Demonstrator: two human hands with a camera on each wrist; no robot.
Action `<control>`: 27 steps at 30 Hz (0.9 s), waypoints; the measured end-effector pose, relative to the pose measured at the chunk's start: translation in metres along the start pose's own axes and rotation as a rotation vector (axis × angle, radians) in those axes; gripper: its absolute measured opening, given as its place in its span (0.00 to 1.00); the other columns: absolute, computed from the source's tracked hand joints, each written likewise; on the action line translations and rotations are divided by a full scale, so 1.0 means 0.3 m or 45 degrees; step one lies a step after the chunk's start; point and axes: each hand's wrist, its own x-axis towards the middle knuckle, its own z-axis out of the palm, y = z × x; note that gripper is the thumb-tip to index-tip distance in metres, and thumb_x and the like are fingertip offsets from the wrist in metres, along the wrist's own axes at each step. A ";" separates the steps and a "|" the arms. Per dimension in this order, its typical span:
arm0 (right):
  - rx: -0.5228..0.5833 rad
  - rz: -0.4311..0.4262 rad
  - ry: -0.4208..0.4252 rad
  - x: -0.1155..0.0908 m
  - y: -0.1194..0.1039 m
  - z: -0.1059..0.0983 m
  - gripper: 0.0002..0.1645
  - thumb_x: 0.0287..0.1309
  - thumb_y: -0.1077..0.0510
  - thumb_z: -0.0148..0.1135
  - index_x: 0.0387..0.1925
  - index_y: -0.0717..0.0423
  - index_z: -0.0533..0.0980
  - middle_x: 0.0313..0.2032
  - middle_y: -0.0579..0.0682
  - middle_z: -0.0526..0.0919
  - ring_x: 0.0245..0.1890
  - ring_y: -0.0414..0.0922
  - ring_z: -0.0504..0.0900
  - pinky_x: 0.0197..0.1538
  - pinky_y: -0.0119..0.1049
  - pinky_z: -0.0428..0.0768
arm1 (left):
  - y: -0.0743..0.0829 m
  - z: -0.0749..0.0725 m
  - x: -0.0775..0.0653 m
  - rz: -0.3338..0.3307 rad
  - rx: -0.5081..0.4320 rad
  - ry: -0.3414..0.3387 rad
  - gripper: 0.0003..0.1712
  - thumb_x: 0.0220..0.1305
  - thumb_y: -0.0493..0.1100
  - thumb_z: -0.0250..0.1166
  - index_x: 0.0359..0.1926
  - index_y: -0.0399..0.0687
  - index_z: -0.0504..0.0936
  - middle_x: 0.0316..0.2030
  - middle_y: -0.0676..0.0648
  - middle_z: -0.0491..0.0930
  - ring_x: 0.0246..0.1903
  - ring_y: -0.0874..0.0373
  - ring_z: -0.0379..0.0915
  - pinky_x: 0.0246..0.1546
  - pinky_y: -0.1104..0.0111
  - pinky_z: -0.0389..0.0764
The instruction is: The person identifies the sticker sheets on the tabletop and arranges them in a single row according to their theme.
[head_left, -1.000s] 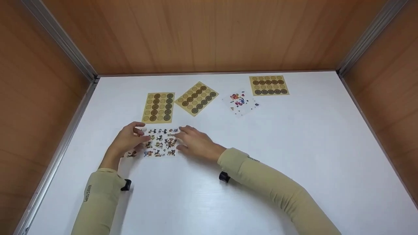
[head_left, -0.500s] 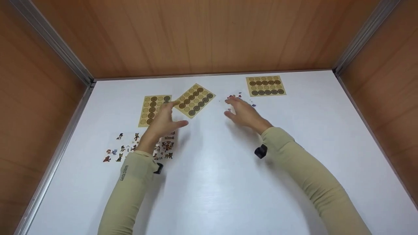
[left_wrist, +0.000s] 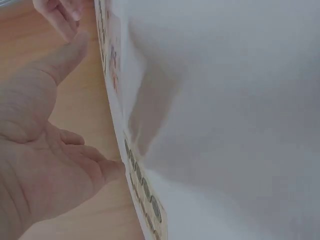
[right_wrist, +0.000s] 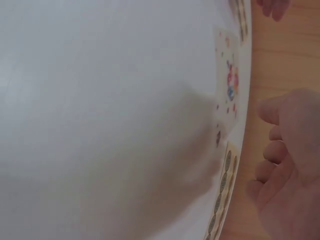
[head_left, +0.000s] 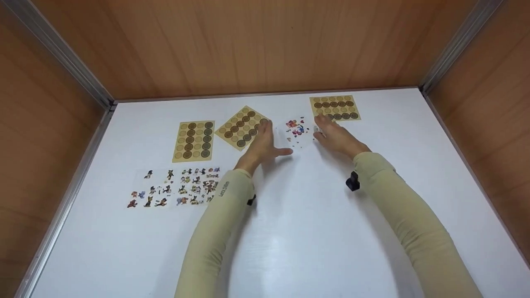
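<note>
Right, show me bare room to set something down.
Free: white tabletop between khaki left sleeve and khaki right sleeve, and from the latter to the brown wooden right wall. Crowded: far middle, where left hand and right hand flank a transparent colourful-sticker sheet amid yellow disc-patterned sheets; left, transparent cartoon-sticker sheets.

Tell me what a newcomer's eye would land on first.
Probably the left grip and right grip, on either side of the bright picture sheet on the white table. Three gold disc sheets stand out too, two left of it and one right.
</note>
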 end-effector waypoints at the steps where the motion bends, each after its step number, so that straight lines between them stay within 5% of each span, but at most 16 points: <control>1: -0.017 -0.004 -0.024 -0.001 0.009 0.004 0.39 0.79 0.49 0.46 0.79 0.62 0.46 0.79 0.62 0.39 0.79 0.59 0.37 0.78 0.54 0.41 | 0.013 0.016 0.014 0.012 0.035 -0.014 0.71 0.55 0.62 0.76 0.81 0.42 0.37 0.80 0.40 0.32 0.79 0.47 0.29 0.77 0.57 0.41; 10: -0.147 -0.049 -0.127 0.014 0.042 0.047 0.38 0.81 0.45 0.37 0.79 0.63 0.47 0.79 0.63 0.37 0.79 0.57 0.32 0.78 0.55 0.35 | 0.058 0.079 0.088 0.121 0.315 -0.110 0.61 0.69 0.69 0.58 0.80 0.36 0.37 0.80 0.37 0.32 0.79 0.46 0.25 0.77 0.55 0.33; 27: -0.182 -0.044 -0.201 0.019 0.015 0.064 0.38 0.81 0.46 0.38 0.80 0.62 0.46 0.80 0.59 0.41 0.79 0.53 0.39 0.79 0.50 0.41 | 0.025 0.072 0.112 0.144 0.481 -0.154 0.65 0.63 0.74 0.59 0.80 0.35 0.41 0.80 0.37 0.38 0.79 0.47 0.31 0.77 0.51 0.33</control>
